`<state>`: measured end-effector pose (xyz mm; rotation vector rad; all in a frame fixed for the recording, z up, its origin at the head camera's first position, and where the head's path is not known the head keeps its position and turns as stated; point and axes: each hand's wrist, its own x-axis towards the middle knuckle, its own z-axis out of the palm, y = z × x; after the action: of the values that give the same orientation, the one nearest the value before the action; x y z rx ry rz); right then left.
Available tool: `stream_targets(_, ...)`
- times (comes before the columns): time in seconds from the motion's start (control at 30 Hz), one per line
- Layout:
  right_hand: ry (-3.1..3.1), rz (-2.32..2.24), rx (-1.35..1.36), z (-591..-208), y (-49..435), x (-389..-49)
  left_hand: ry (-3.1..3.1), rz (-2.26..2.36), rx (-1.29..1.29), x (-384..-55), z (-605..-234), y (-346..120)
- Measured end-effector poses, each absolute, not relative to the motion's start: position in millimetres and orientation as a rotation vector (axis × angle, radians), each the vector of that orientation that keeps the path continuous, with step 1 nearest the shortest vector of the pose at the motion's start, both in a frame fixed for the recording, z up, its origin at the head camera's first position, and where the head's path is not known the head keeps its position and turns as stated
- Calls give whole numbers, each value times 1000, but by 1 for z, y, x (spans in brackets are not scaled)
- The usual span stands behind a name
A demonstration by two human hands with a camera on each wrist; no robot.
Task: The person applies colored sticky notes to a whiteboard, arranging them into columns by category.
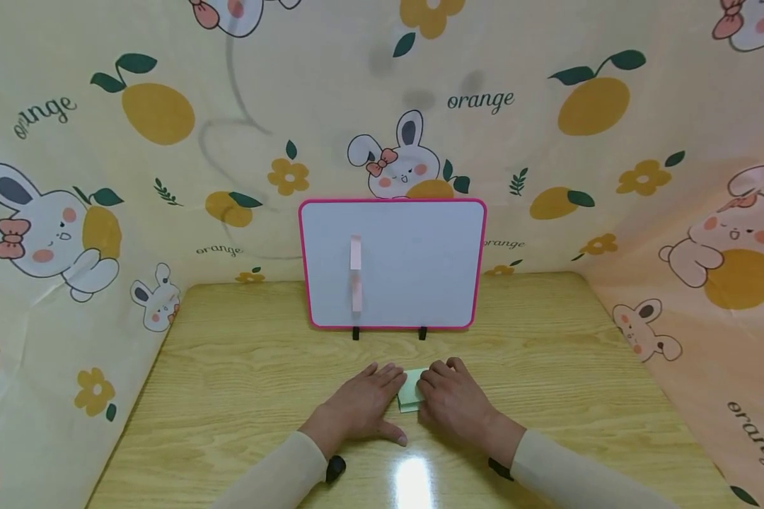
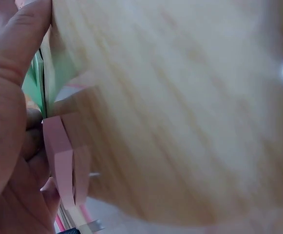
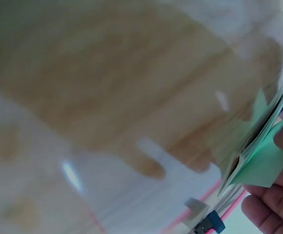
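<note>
Pale green paper forms a pad on the wood-grain table, near side, between the hands. Bent fingers of the right hand pinch its right part; the left hand, fingers extended and thumb spread wide, lies along its left edge. Beside the left fingers stands a pink block; whether they touch it I cannot tell. Far off stands a whiteboard.

Indr booth, wd tbl & bunny-print walls
</note>
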<state>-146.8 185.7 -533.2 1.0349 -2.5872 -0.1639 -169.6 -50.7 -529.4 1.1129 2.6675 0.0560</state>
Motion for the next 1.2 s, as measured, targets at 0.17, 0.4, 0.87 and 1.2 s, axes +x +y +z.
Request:
stream_targets(0.17, -2544, -203, 1030, -535, 188, -151, 2662, 66, 1100, -170, -529, -51)
stream_targets(0.4, -2529, -141, 1024, -537, 187, -155, 2669, 68, 1101, -169, -528, -51)
stream_targets(0.87, -2538, -146, 1020, -537, 187, -157, 2693, 163, 1124, -167, -533, -54)
stream_targets(1.2, -2565, -88, 972, -536, 188, -156, 2751, 216, 1196, -143, -521, -72)
